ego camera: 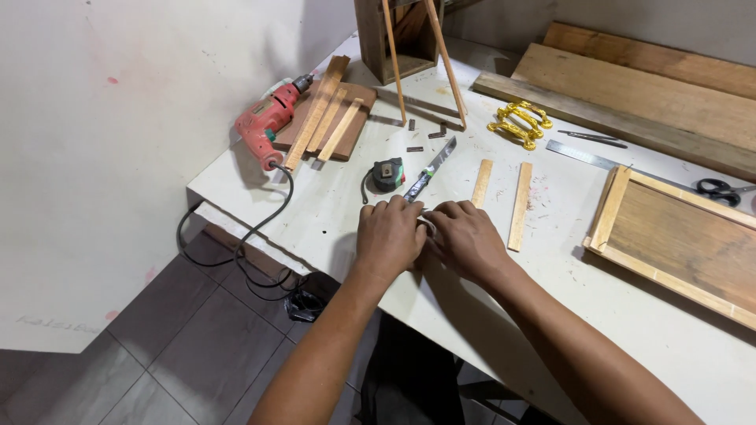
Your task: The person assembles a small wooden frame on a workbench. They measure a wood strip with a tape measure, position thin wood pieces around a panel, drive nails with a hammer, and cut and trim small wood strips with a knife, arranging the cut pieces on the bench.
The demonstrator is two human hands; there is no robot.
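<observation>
My left hand (388, 236) and my right hand (466, 238) rest close together on the white table (331, 212), knuckles up, fingers curled around a small pale object (426, 226) between them; most of it is hidden. A metal saw blade with a taped end (431, 169) lies just beyond my fingertips. A dark tape measure (387, 173) sits to its left. Two thin wooden strips (520, 205) lie to the right of my right hand.
A red electric drill (266, 122) lies at the far left beside a brown board with wooden strips (327, 118). Gold handles (520, 122), a steel ruler (583, 155), scissors (717, 189), a framed wooden panel (677, 236), planks and a wooden box are at the back and right.
</observation>
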